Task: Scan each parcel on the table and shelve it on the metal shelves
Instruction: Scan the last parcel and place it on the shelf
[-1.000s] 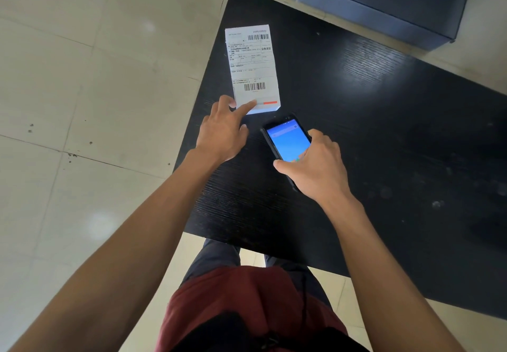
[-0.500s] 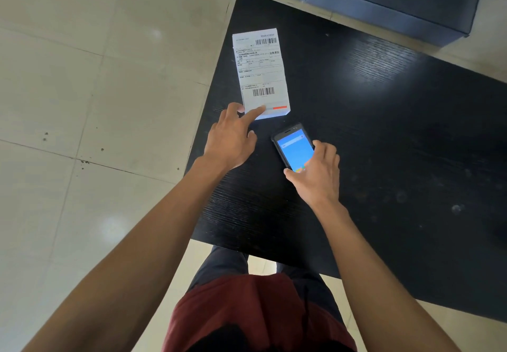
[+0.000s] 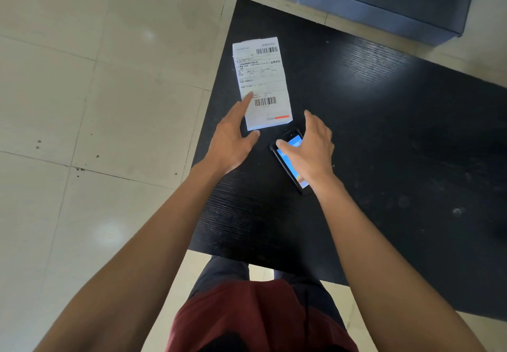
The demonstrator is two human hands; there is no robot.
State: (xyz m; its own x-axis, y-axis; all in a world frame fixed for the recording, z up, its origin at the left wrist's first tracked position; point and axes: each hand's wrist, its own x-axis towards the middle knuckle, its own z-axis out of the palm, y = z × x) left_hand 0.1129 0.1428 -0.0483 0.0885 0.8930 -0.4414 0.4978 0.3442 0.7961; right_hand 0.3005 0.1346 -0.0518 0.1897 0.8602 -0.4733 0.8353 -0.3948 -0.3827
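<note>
A white parcel (image 3: 263, 77) with a shipping label and two barcodes lies flat on the black table (image 3: 384, 132) near its left edge. My left hand (image 3: 233, 134) reaches over the parcel's near left corner with straight fingers, the fingertips lying on the label. A black phone (image 3: 290, 165) with a lit blue screen lies on the table just right of the parcel. My right hand (image 3: 310, 145) hovers over the phone with fingers spread and straight, covering much of the screen.
Pale floor tiles (image 3: 82, 104) fill the left side. A dark blue cabinet or bench (image 3: 384, 0) runs along the far side of the table. My red shirt and dark trousers (image 3: 260, 310) show at the table's near edge.
My right hand let go of the phone, which now lies on the table, and opened above it. My left hand stretched its fingers further onto the parcel.
</note>
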